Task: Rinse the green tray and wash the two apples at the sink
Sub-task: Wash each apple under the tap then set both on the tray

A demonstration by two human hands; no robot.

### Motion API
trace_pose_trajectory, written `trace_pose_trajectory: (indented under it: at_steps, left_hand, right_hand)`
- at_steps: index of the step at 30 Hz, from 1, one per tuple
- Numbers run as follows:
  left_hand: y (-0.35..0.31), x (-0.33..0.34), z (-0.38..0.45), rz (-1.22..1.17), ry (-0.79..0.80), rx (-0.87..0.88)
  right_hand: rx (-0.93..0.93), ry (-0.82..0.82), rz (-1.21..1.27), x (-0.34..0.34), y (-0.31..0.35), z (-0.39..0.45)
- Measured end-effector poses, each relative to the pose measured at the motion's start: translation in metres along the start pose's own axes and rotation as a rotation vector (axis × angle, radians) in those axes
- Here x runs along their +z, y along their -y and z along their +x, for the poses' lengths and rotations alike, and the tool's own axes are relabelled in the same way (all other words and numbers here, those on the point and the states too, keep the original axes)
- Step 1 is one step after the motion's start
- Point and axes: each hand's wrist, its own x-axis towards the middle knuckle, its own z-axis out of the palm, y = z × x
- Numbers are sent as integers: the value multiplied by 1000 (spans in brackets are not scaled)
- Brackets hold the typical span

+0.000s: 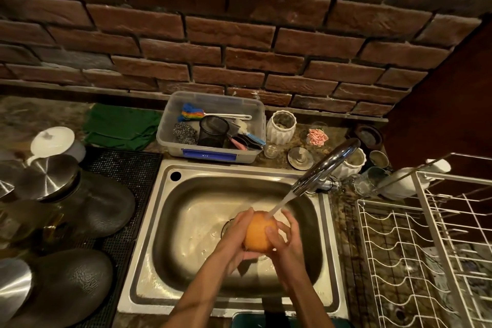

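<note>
An orange-yellow apple point(257, 234) is held over the steel sink point(170, 210), right under the stream of water from the chrome tap point(327, 165). My left hand point(234, 237) cups its left side and underside. My right hand point(286, 237) wraps its right side, thumb across the front. A dark green edge, perhaps the green tray point(255, 321), peeks in at the bottom of the view in front of the sink, partly behind my arms. I see no second apple.
A clear tub point(213, 152) of brushes and scourers stands behind the sink, with a green cloth point(119, 125) to its left. Dark pans and steel lids point(87, 205) crowd the left counter. A white wire dish rack point(415, 247) fills the right. Jars point(281, 128) sit near the tap.
</note>
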Motion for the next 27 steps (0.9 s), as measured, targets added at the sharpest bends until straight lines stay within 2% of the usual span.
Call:
trace_pose_trajectory:
  at_steps: [2,4,7,12,17,21,23,27]
  left_hand:
    - [-2,-3,1,-34,-33,-89]
    - [0,-2,4,-39,-73,-102]
    - [7,4,7,37,-120,48]
    - [19,16,12,296,-165,300]
    - [23,12,12,424,-172,450]
    - [24,10,13,302,-216,376]
    - [26,9,14,225,-256,331]
    - [22,12,15,118,-275,266]
  right_hand:
    - [-14,68,-64,-2,-5,-2]
    - [-25,47,-150,0,-8,-4]
    - [-16,-28,-191,9,-8,-3]
    - [100,-67,-53,24,4,7]
    - [376,-36,28,20,16,20]
    - [521,-54,-190,25,18,30]
    - [455,-100,-248,28,14,32]
    - [182,-113,-404,26,10,24]
